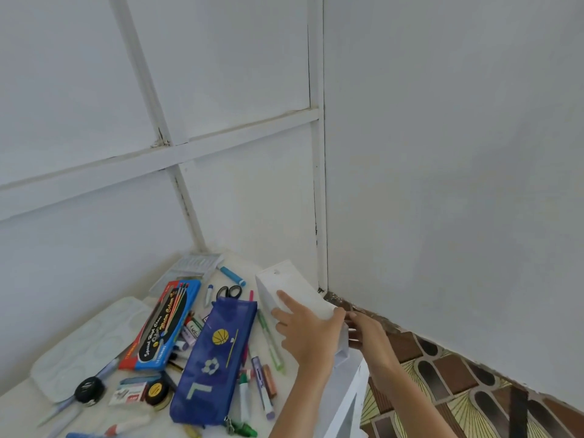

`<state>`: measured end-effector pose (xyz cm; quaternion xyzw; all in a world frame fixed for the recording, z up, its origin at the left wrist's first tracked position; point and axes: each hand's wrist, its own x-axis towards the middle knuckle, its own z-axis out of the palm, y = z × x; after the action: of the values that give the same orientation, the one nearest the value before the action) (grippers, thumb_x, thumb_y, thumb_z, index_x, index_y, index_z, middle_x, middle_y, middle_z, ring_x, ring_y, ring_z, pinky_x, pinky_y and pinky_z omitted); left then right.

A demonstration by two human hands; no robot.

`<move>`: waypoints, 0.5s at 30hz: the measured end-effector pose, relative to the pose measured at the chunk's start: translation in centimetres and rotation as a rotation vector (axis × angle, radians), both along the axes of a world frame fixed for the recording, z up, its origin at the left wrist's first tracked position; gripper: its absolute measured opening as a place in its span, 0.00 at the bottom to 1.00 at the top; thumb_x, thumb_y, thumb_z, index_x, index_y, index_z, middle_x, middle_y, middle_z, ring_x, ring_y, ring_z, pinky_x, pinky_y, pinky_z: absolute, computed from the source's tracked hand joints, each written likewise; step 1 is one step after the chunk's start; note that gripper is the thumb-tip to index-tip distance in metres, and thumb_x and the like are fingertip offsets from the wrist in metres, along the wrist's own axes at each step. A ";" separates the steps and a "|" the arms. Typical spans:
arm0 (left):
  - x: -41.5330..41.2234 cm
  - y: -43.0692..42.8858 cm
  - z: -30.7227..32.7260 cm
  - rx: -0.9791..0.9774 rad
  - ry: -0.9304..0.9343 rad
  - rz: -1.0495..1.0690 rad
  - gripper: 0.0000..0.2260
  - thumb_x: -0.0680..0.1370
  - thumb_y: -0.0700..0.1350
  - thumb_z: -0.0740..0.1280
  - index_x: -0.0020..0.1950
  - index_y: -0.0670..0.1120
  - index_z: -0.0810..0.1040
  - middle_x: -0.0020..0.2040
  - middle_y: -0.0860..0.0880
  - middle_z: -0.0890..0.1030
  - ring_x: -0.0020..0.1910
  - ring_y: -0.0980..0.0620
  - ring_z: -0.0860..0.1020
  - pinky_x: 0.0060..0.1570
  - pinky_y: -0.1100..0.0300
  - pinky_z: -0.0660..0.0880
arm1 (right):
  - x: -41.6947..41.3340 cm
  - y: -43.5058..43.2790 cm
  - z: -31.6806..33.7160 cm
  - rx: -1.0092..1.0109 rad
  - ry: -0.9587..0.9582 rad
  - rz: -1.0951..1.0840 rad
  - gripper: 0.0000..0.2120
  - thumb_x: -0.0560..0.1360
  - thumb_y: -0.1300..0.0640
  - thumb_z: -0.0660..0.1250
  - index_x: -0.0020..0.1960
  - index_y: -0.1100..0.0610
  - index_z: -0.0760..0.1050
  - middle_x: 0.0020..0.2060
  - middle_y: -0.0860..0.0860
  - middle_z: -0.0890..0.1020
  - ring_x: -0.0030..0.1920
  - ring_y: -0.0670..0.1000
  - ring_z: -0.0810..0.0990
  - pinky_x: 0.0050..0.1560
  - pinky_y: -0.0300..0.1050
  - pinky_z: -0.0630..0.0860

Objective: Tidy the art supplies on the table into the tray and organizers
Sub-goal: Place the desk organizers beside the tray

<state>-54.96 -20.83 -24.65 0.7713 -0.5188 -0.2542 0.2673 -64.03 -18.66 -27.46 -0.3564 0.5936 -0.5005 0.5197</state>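
- At the table's point(243, 263) right edge, your left hand point(306, 330) grips a white box point(294, 295), thumb over its top.
- Your right hand point(363, 330) clasps its other side, fingers curled.

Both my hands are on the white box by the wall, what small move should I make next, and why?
Probably draw the white box a little inward on the table before letting go: your left hand and right hand hold its near end right at the table's edge, and a green pen lies loose beside it.
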 end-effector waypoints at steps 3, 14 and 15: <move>0.5 0.0 0.1 -0.081 0.127 0.024 0.50 0.68 0.59 0.71 0.77 0.46 0.42 0.72 0.42 0.59 0.67 0.45 0.64 0.55 0.55 0.70 | -0.3 -0.7 -0.2 0.003 -0.006 0.045 0.15 0.80 0.57 0.55 0.54 0.57 0.80 0.50 0.54 0.84 0.51 0.52 0.81 0.51 0.42 0.76; 5.7 0.7 0.4 -0.345 0.932 -0.293 0.44 0.58 0.57 0.69 0.73 0.60 0.58 0.67 0.54 0.71 0.62 0.54 0.73 0.57 0.56 0.76 | -0.5 -2.6 3.1 -0.077 -0.529 0.461 0.25 0.71 0.46 0.67 0.62 0.60 0.76 0.58 0.61 0.79 0.56 0.60 0.79 0.54 0.53 0.76; 6.3 0.6 0.5 -0.330 0.974 -0.274 0.42 0.58 0.55 0.69 0.73 0.59 0.61 0.66 0.52 0.73 0.62 0.51 0.75 0.58 0.50 0.75 | 0.1 -2.7 3.2 -0.083 -0.446 0.466 0.25 0.70 0.45 0.68 0.61 0.59 0.76 0.57 0.59 0.80 0.56 0.58 0.80 0.55 0.52 0.76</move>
<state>-48.61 -20.22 -24.10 0.4369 -0.4636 -0.5302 0.5595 -63.94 -21.35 -24.23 -0.3851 0.3465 -0.4576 0.7227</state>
